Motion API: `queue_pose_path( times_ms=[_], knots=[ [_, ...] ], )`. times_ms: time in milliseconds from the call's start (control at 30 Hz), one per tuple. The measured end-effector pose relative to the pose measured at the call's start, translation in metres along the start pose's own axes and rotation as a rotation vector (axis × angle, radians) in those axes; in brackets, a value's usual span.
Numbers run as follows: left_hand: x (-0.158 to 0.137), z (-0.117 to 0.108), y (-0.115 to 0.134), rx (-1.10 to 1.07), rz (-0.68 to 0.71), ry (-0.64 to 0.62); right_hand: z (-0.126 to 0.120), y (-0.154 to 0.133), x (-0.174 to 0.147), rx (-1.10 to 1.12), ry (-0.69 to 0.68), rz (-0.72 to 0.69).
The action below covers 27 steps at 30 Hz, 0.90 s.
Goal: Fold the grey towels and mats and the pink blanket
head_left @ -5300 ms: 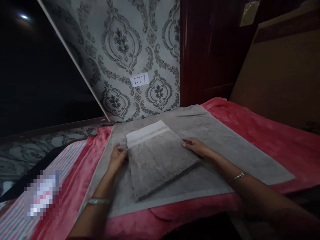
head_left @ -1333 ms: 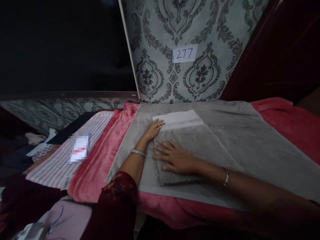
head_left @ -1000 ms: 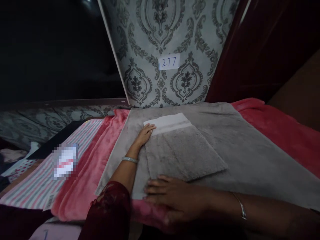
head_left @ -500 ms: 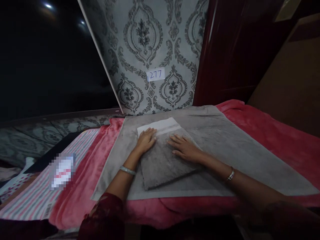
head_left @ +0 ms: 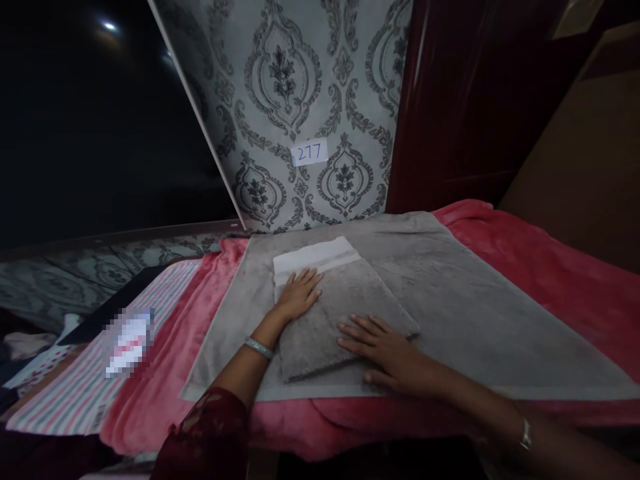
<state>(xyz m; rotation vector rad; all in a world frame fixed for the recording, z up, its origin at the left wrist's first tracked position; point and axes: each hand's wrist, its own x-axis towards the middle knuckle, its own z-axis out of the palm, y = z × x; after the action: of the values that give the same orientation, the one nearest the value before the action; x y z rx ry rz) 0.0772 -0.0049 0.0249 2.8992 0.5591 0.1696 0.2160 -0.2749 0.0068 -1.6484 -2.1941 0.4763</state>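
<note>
A folded grey towel (head_left: pixel 330 313) with a white band along its far edge lies flat on a larger spread grey towel (head_left: pixel 465 320). My left hand (head_left: pixel 299 293) rests on the folded towel's left part, just below the white band, fingers spread and palm down. On its near right corner lies my right hand (head_left: pixel 385 350), also flat with fingers apart. Neither hand grips anything. Each wrist carries a bracelet.
A pink-red plush blanket (head_left: pixel 540 247) lies under the spread towel. To the left is a striped cloth (head_left: pixel 65 400). Behind stand a dark screen (head_left: pixel 110 133), a patterned wall with a "277" paper label (head_left: pixel 309 153), and a dark red panel (head_left: pixel 450 120).
My right hand has slid toward me over the folded towel, from its middle to its near right corner. My left hand has shifted slightly nearer and to the right.
</note>
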Motion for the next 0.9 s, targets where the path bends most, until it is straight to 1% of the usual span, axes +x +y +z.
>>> queue_pose_path(
  times_ms=[100, 167, 233, 300, 333, 367, 433, 500, 600, 667, 733, 800, 833, 900],
  knots=[
    [0.001, -0.005, 0.002, 0.023, -0.018, -0.044, -0.005, -0.007, -0.017, 0.096, 0.004, -0.025],
    [0.004, -0.012, 0.008, 0.035, -0.04, -0.078, -0.017, 0.001, -0.017, 0.161, 0.076, -0.003],
    [0.009, -0.019, 0.02, 0.049, -0.057, -0.075, -0.034, 0.019, -0.005, 0.169, 0.248, 0.069],
    [0.014, -0.023, 0.037, 0.077, -0.057, -0.049, -0.051, 0.044, 0.018, 0.094, 0.439, 0.164],
    [0.015, -0.024, 0.046, 0.096, -0.054, -0.04, -0.057, 0.056, 0.031, 0.034, 0.505, 0.211],
    [0.016, -0.022, 0.054, 0.116, -0.053, -0.042, -0.061, 0.066, 0.045, -0.034, 0.533, 0.257],
    [0.015, -0.015, 0.066, 0.152, -0.071, -0.056, -0.06, 0.081, 0.067, -0.178, 0.508, 0.356],
    [0.01, -0.004, 0.072, 0.179, -0.093, -0.047, -0.047, 0.088, 0.08, -0.292, 0.426, 0.432],
    [0.003, 0.01, 0.073, 0.19, -0.102, 0.001, -0.023, 0.089, 0.083, -0.356, 0.364, 0.46],
    [0.002, 0.014, 0.072, 0.174, -0.099, 0.02, -0.012, 0.092, 0.081, -0.336, 0.377, 0.447],
    [0.002, 0.013, 0.068, 0.122, -0.083, 0.031, -0.008, 0.099, 0.079, -0.269, 0.406, 0.431],
    [0.001, 0.009, 0.058, 0.038, -0.095, 0.065, -0.009, 0.11, 0.076, -0.141, 0.47, 0.409],
    [0.0, 0.006, 0.05, -0.017, -0.134, 0.108, -0.011, 0.117, 0.074, -0.045, 0.514, 0.392],
    [-0.006, 0.001, 0.028, -0.174, -0.291, 0.269, -0.015, 0.131, 0.068, 0.219, 0.612, 0.359]
  ],
)
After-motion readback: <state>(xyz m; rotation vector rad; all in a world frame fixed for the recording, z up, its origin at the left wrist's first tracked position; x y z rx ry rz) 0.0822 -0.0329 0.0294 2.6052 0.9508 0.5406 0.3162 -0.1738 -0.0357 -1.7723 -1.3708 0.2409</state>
